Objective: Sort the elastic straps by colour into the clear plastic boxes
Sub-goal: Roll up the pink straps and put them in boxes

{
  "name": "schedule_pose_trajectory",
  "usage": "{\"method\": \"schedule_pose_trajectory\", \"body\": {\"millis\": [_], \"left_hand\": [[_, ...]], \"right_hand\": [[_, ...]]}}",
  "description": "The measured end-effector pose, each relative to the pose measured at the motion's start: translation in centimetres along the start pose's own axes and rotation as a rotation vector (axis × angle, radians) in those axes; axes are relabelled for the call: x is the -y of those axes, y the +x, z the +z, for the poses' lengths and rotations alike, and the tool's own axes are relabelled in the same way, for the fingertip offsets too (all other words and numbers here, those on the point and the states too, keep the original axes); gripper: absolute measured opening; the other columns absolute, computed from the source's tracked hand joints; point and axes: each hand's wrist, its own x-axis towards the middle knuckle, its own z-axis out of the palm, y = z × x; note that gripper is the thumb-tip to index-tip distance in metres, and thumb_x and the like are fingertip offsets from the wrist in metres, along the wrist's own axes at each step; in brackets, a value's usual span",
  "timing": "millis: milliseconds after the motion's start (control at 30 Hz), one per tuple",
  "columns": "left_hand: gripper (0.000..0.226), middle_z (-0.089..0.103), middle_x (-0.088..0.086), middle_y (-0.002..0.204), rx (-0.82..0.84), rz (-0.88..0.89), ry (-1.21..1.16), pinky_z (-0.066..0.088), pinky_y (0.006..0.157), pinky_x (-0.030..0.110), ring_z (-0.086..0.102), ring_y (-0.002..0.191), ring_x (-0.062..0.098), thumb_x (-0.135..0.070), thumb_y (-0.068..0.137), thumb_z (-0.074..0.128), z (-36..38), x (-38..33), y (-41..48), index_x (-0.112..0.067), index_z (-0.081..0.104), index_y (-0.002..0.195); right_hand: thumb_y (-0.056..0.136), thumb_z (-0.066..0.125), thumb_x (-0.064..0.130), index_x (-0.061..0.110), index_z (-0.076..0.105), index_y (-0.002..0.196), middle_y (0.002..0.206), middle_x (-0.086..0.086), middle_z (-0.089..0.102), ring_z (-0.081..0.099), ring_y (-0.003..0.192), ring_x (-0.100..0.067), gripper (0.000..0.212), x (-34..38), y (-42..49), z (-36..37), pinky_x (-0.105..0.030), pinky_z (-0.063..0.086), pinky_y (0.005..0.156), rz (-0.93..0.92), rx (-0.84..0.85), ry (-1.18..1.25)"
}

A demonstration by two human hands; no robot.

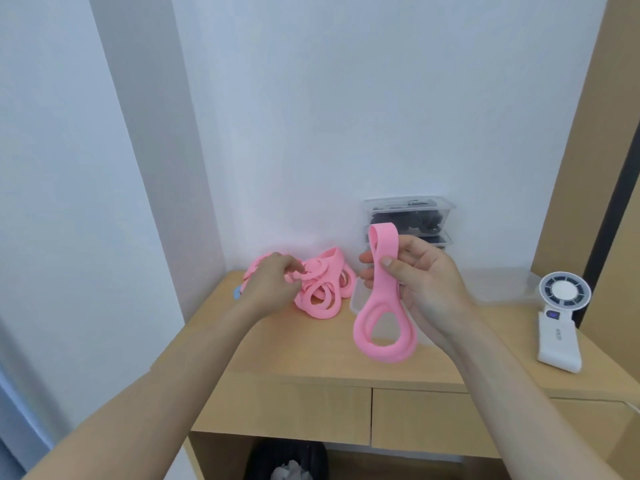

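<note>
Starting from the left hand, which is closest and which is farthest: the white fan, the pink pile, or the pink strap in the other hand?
1. Pink pile: left side, the left hand pinches it.
2. Held pink strap: middle, in the right hand.
3. White fan: far right on the desk.

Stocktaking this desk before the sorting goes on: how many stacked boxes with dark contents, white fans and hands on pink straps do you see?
Stacked boxes with dark contents: 2 (upper box, lower box)
White fan: 1
Hands on pink straps: 2 (left hand gripping the pink pile, right hand holding a pink strap)
Total: 5
</note>
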Motion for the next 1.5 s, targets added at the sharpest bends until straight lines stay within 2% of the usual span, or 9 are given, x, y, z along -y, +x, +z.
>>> {"method": "schedule_pose_trajectory", "body": {"millis": [133,300,400,567,767,867,1000,1233,1500], "left_hand": [[0.037,0.055,0.004,0.127,0.031,0.041,0.185,0.036,0.1,0.036,0.045,0.123,0.026,-0.025,0.088,0.067,3.2,1.7,2.5,-0.019,0.064,0.124],[0.02,0.06,0.0,0.11,0.069,0.077,0.273,0.042,0.086,0.038,0.054,0.104,0.024,-0.03,0.094,0.058,3.2,1.4,4.4,-0.018,0.066,0.108],[0.014,0.067,-0.003,0.095,0.079,0.075,0.147,0.05,0.082,0.039,0.062,0.093,0.023,-0.028,0.095,0.057,1.0,0.5,5.3,-0.019,0.067,0.094],[0.013,0.073,-0.001,0.092,-0.012,0.123,-0.029,0.054,0.082,0.039,0.067,0.091,0.021,-0.021,0.099,0.061,-4.2,-2.9,6.8,-0.013,0.07,0.094],[0.018,0.075,0.002,0.085,-0.121,0.108,-0.232,0.041,0.052,0.015,0.061,0.067,0.005,-0.022,0.099,0.06,-9.3,-7.9,7.2,-0.007,0.069,0.096],[0.026,0.069,0.004,0.073,-0.15,0.125,-0.38,0.049,0.068,0.026,0.064,0.065,0.012,-0.026,0.097,0.062,-11.4,-10.4,6.2,-0.001,0.07,0.093],[0.026,0.051,0.001,0.062,-0.095,0.126,-0.527,0.051,0.07,0.034,0.054,0.056,0.02,-0.029,0.096,0.063,-13.7,-13.3,4.1,-0.004,0.064,0.087],[0.022,0.038,0.001,0.053,0.112,-0.022,-0.624,0.046,0.061,0.032,0.04,0.045,0.021,-0.025,0.095,0.063,-14.4,-15.2,-1.3,-0.007,0.057,0.084],[0.023,0.05,0.006,0.068,0.337,-0.072,-0.719,0.042,0.068,0.033,0.049,0.062,0.023,-0.026,0.095,0.058,-10.3,-13.0,-6.5,-0.006,0.07,0.094]], "right_hand": [[0.096,0.054,-0.008,0.0,0.066,0.112,0.096,-0.018,0.074,0.071,0.078,-0.03,0.021,-0.2,0.2,-0.2,-0.035,0.059,0.071,0.014,0.01,0.053],[0.096,0.053,-0.009,-0.001,0.065,0.111,0.096,-0.02,0.074,0.072,0.077,-0.03,0.021,-0.1,0.9,-0.8,-0.034,0.059,0.071,0.031,0.019,0.061],[0.097,0.052,-0.01,-0.004,0.063,0.113,0.095,-0.02,0.075,0.072,0.075,-0.03,0.021,-0.2,1.3,-1.1,-0.034,0.059,0.071,0.047,-0.008,0.073],[0.097,0.052,-0.009,-0.004,0.063,0.115,0.097,-0.021,0.074,0.072,0.076,-0.03,0.022,-0.8,1.6,-0.9,-0.034,0.059,0.07,0.075,-0.043,0.088],[0.096,0.05,-0.012,0.0,0.065,0.108,0.091,-0.014,0.075,0.071,0.082,-0.03,0.023,-1.2,1.1,0.2,-0.039,0.061,0.076,0.11,-0.051,0.165],[0.096,0.047,-0.015,-0.001,0.064,0.108,0.079,-0.009,0.072,0.071,0.077,-0.027,0.025,-0.3,1.2,0.6,-0.041,0.062,0.075,0.139,-0.046,0.277],[0.093,0.041,-0.02,0.001,0.064,0.097,0.077,-0.009,0.063,0.068,0.073,-0.025,0.032,1.9,1.7,1.5,-0.032,0.058,0.057,0.14,-0.033,0.315],[0.095,0.045,-0.012,0.004,0.069,0.1,0.086,-0.004,0.067,0.065,0.083,-0.019,0.03,6.1,1.8,3.0,-0.047,0.059,0.09,0.026,0.113,0.344],[0.098,0.044,-0.009,0.004,0.065,0.104,0.08,-0.004,0.065,0.064,0.079,-0.018,0.025,10.4,1.0,5.3,-0.046,0.059,0.091,-0.032,0.174,0.433]]}}
